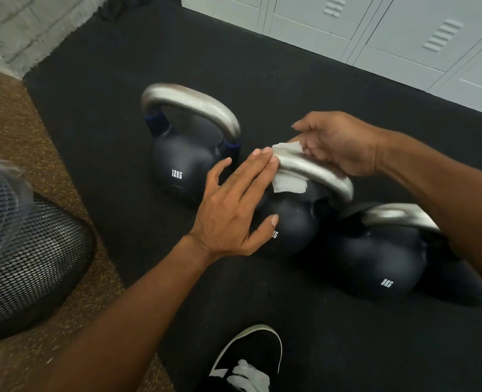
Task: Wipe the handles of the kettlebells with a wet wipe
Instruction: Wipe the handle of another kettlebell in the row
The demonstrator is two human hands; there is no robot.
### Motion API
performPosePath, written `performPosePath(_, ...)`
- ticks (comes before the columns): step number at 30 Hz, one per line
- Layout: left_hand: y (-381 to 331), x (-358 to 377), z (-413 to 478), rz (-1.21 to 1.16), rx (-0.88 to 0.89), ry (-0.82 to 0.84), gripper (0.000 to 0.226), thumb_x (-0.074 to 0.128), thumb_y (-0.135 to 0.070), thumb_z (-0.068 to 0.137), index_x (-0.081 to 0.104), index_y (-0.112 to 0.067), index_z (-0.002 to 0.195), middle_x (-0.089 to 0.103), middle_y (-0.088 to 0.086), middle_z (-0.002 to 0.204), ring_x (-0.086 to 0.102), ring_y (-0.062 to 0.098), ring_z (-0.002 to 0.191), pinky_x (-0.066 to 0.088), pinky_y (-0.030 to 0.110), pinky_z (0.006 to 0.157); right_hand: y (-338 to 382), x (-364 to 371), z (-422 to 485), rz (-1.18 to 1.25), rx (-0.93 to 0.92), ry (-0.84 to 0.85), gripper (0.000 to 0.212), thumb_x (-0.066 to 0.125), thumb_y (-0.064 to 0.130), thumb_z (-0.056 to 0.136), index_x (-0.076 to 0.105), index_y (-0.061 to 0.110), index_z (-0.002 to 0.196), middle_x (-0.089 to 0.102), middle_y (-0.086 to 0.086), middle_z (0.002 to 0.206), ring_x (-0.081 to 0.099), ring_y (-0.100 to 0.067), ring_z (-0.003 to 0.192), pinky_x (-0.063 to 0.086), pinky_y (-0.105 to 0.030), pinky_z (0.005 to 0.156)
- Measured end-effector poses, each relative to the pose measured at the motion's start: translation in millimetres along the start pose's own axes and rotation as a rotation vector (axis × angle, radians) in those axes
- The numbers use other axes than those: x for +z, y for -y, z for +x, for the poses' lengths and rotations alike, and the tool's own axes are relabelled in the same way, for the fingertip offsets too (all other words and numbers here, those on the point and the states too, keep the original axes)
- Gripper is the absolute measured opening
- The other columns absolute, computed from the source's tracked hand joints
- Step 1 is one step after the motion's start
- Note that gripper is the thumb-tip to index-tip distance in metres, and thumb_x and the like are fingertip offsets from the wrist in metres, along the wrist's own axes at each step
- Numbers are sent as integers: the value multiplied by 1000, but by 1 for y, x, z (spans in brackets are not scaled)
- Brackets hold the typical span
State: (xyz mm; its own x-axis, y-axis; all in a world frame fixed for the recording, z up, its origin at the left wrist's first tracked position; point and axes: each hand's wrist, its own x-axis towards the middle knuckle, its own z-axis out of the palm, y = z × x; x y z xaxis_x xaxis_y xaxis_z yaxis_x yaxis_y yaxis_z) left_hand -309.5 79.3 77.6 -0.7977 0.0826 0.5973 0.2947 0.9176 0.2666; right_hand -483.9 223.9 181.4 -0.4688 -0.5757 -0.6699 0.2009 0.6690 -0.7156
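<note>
Black-and-white shoe (248, 360): on black floor (120, 123).
Left hand (234, 210): fingers straight, on dark middle kettlebell (293, 222).
Right hand (338, 142): pinching white wet wipe (289, 183) over silver handle (319, 171).

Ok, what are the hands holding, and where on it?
The right hand curls round the middle kettlebell's handle near its top, over the upper end of the wet wipe. The left hand holds nothing; its straight fingers press the wipe.

Kettlebell handles (194, 104): bare silvery metal, finely grained, dull sheen. Bodies (381, 258): dark smooth satin coating. Wet wipe (289, 184): thin white cloth-like sheet. Floor mat (106, 108): black, matt, granular.
</note>
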Motion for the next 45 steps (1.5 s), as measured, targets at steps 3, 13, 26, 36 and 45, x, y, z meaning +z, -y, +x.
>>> performPosePath(3, 1, 0, 0, 4, 5, 5, 74, 47, -47, 93, 43, 0, 151, 38, 15, 160, 36, 22, 150, 32, 61, 112, -5, -11, 2, 111, 121, 198, 82, 41, 60, 85, 57, -12, 122, 42, -26, 95, 43, -33, 74, 39, -37, 73)
performPosePath(13, 2, -2, 0, -1, 2, 14, 74, 46, -47, 94, 43, 0, 151, 38, 15, 161, 36, 21, 150, 32, 61, 112, 5, -10, -6, 182, 146, 211, 77, 34, 57, 90, 71, -9, 102, 62, -19, 65, 51, -37, 67, 50, -33, 71)
performPosePath(26, -14, -4, 0, 39, -78, -17, 63, 37, -42, 101, 47, -4, 151, 42, 11, 159, 39, 17, 148, 33, 57, 112, 22, 13, -10, 20, 136, 99, 75, 27, 60, 95, 75, 4, 106, 71, -26, 105, 68, -33, 89, 51, -46, 93)
performPosePath(36, 9, -14, 1, -69, -17, -50, 51, 38, -31, 104, 60, -2, 140, 55, 11, 149, 53, 18, 138, 42, 53, 107, -39, 66, -57, -1456, -510, -565, 63, 19, 43, 100, 37, 15, 154, 35, -6, 160, 38, -21, 146, 17, -58, 119)
performPosePath(45, 10, -6, -8, -51, -42, -10, 57, 38, -35, 104, 49, 0, 147, 44, 14, 157, 45, 19, 145, 37, 51, 113, -34, 71, -48, -1518, -534, -621, 60, 23, 40, 101, 41, 13, 151, 46, -9, 154, 47, -25, 139, 21, -60, 117)
